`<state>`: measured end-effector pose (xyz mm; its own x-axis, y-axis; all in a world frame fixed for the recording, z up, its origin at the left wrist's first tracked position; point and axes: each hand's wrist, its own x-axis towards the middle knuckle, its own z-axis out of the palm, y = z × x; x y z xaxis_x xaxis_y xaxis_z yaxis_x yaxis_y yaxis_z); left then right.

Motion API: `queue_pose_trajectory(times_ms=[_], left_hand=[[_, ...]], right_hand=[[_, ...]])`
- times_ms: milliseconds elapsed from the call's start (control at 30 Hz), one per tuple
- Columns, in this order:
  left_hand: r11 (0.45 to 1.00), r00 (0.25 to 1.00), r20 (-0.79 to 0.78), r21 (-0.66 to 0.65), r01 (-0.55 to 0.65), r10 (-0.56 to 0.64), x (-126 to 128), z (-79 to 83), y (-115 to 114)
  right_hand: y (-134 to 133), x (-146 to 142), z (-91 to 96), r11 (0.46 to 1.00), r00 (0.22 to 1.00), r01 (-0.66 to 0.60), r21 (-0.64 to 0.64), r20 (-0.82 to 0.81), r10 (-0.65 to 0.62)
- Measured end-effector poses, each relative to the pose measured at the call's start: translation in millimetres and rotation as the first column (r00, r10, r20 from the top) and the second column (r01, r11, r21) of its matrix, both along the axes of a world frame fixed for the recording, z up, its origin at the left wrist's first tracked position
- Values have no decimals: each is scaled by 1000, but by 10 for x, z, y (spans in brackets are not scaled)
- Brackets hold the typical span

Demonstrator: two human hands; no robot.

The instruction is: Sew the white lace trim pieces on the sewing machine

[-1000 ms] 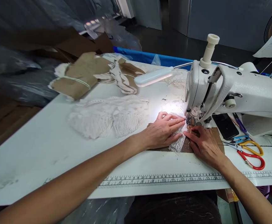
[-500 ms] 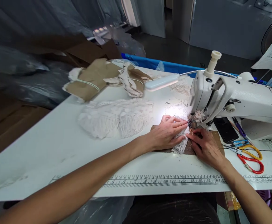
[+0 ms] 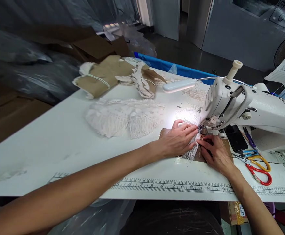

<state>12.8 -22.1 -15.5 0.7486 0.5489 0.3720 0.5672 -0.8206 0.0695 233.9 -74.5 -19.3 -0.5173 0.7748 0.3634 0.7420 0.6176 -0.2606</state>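
My left hand (image 3: 179, 139) lies flat, fingers stretched out, on a piece of white lace fabric (image 3: 191, 154) beside the presser foot (image 3: 201, 129) of a white sewing machine (image 3: 267, 103). Its fingertips come right up to the foot. On the near right side of the foot, my right hand (image 3: 216, 152) pinches the edge of the lace between thumb and fingers. Brown sheet material (image 3: 228, 147) lies beneath the hands and the lace. A lamp (image 3: 179, 85) lights the sewing spot brightly. The needle point is too small to make out.
More white lace pieces (image 3: 125, 119) lie left of the hands, with tied bundles (image 3: 113, 73) behind. To the right are a black phone (image 3: 236, 138), blue thread snips (image 3: 248, 153) and scissors (image 3: 259, 166) with red and yellow handles. A printed ruler (image 3: 164, 187) runs along the table's front.
The camera view has shifted and tilted slightly. Both hands keep almost the same place by the presser foot, with no clear movement of the lace.
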Motion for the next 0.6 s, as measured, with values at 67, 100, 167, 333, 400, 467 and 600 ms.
queue_pose_trajectory(times_ms=[67,100,167,333,400,467,600], left_hand=[[996,998,42,74,39,-42,15,-16,-14],[992,995,59,99,73,-79,19,-21,-17],[983,986,87,123,133,-144,22,-26,-13],[985,977,139,83,150,-160,-14,-15,8],[987,980,125,53,149,-154,-35,-6,11],[990,984,106,27,140,-142,-50,-1,11],[993,990,84,10,116,-117,-57,-12,4]], right_hand=[[-4,-1,6,1000,1000,-5,9,17,5],[-7,-2,6,1000,1000,-6,13,29,6],[-10,-3,4,1000,998,-3,13,59,2],[-5,-6,4,1000,993,2,-10,117,-1],[-3,-19,15,1000,992,13,-11,128,-12],[0,-39,30,999,991,31,-15,131,-29],[7,-81,52,999,990,48,-15,135,-46]])
